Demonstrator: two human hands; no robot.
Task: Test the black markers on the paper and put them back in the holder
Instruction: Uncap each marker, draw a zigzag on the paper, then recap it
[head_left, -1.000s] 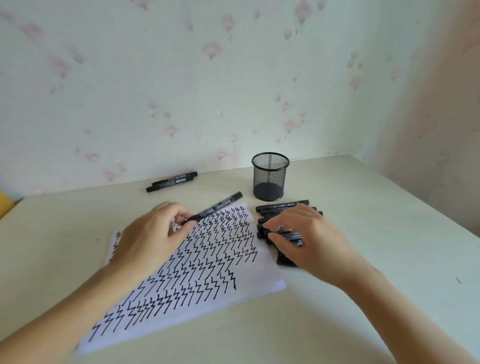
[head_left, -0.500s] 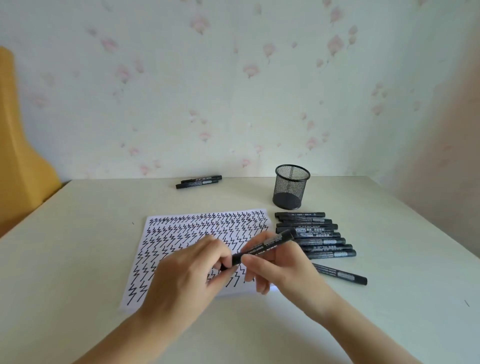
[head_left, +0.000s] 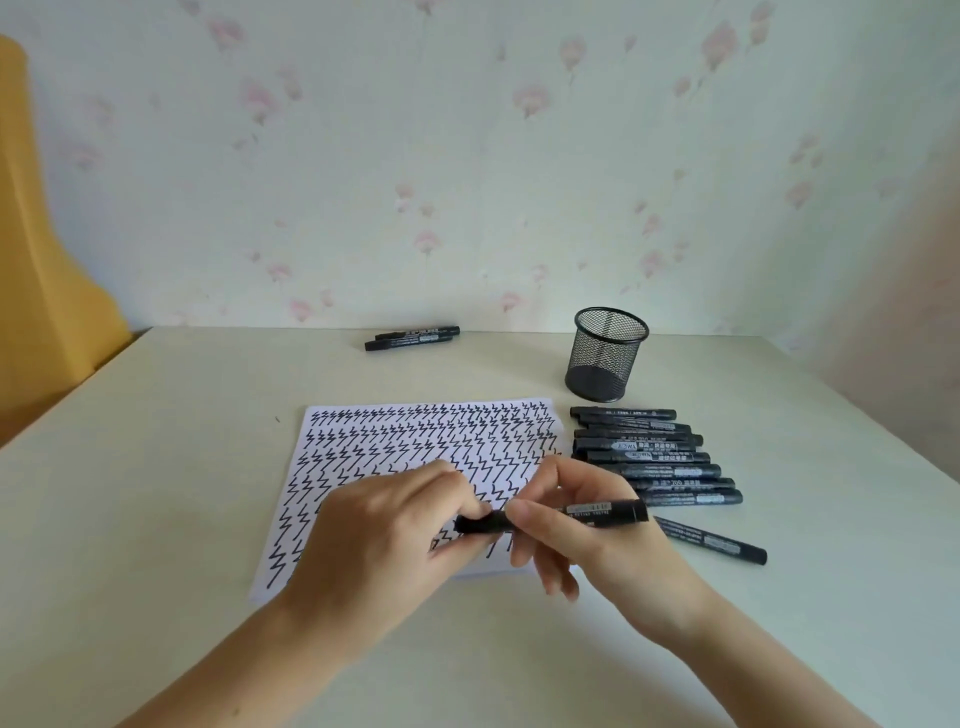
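Holding one marker (head_left: 553, 517) between them, both hands sit low over the near edge of the paper (head_left: 415, 457). The left hand (head_left: 384, 535) pinches the marker's left end, probably the cap, and the right hand (head_left: 587, 525) grips the barrel with thumb and curled fingers. Whether the cap is coming off or going on cannot be told.

The marker lies almost level, its long axis running from 9 o'clock to 3 o'clock, with the butt end toward 3 and the capped end hidden in the left fingers.

Judging from how things lie, the task is far from finished. The paper is nearly covered with black zigzags, so a good deal of testing looks done, and only a small bare patch remains at its near edge. Yet the holder (head_left: 605, 356), at about 1 o'clock from the paper, stands with no marker showing inside its mesh. A row of markers (head_left: 649, 457) lies just right of the paper at 3 o'clock, all roughly parallel to the held one. One stray marker (head_left: 711, 540) lies slanted just nearer than the row. Two more markers (head_left: 413, 338) rest at 12 o'clock, near the far edge of the tabletop (head_left: 156, 467). All of these seem left to go back in the holder.
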